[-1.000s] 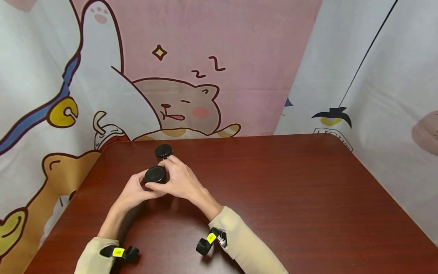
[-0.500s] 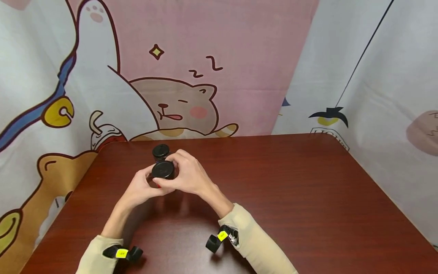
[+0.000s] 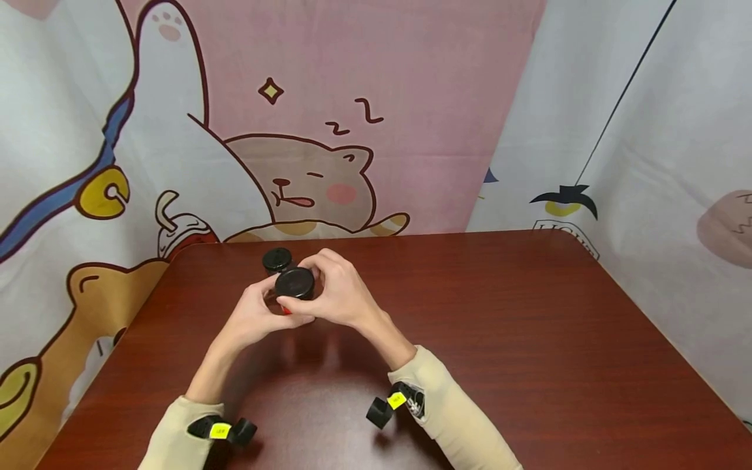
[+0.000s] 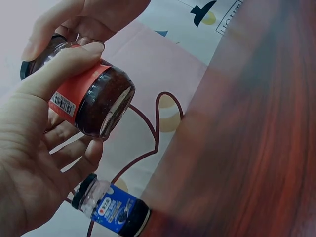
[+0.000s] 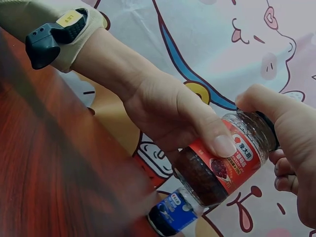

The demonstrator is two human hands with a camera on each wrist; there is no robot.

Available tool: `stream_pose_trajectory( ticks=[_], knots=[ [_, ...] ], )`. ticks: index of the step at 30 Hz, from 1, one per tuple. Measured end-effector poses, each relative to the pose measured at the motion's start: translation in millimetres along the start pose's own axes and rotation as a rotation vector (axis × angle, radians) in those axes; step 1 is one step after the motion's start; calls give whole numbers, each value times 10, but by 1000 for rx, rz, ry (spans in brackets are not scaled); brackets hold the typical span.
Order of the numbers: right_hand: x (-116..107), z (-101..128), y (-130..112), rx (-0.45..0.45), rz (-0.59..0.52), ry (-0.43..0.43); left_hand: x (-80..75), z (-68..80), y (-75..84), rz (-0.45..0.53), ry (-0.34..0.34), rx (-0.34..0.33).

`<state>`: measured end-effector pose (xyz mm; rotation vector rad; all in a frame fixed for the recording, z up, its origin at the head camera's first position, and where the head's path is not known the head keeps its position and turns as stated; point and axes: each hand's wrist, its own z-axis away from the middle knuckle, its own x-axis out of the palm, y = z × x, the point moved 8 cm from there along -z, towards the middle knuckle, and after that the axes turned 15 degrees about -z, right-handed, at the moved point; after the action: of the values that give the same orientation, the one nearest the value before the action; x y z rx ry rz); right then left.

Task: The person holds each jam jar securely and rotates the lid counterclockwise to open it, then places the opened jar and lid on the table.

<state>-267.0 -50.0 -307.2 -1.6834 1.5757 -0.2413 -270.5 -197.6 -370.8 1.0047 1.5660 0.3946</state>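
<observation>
Both hands hold one glass jar (image 3: pixel 292 292) above the table (image 3: pixel 499 339), near its 11 o'clock corner. The left hand (image 3: pixel 252 320) wraps the red-labelled body, full of dark paste; the right hand (image 3: pixel 337 294) pinches its black lid (image 3: pixel 294 282). A second, blue-labelled jar (image 4: pixel 112 210) stands just behind, contents probably dark.

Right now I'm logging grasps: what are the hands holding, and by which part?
The left hand grips the red-labelled jar by its body; the right hand grips its black lid.
</observation>
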Motion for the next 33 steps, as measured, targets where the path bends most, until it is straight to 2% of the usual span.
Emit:
stream_pose_trajectory(
  ticks=[7,12,15,20,28,33],
  knots=[
    [-118,31,1,13,-31,6,66,-67,83,3,1,27],
    [-224,58,22,17,-41,26,119,-104,214,-35,0,21],
    [-294,73,34,22,-45,36,141,-124,330,-52,-3,22],
    [-411,91,43,20,-53,50,166,-141,589,-15,-31,31],
    [-584,96,17,0,-41,84,353,-303,426,5,-35,71],
    [-664,118,19,-1,-22,87,424,-350,440,38,-27,100]
  ],
)
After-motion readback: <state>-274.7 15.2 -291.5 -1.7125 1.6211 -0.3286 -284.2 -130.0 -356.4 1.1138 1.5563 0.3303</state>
